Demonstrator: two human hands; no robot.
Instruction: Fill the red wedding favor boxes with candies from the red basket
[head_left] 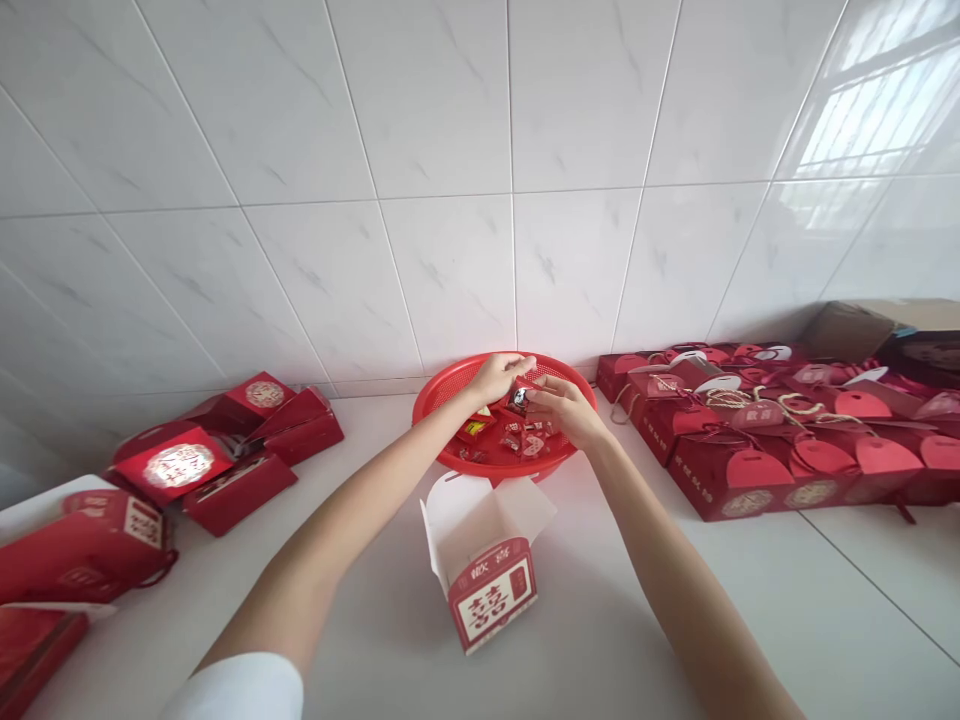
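Both my hands are over a round red plastic basket [427,395] that stands against the wall. My right hand [562,405] is closed on a small dark and red wrapped candy [520,397]. Beside it, my left hand [501,380] has its fingers bent near the candy's top; whether they grip anything is hidden. More wrapped sweets [529,440] lie in the basket, with a yellow packet [472,428] at its left. In front of the basket, an open red and white box [491,595] stands with its flaps up and its white inside showing.
Several closed red boxes [750,480] with cords stand in rows at the right, a brown carton [855,330] behind them. More red boxes [240,490] lie at the left, some nearer the front edge [82,540]. A tiled wall [450,250] rises behind.
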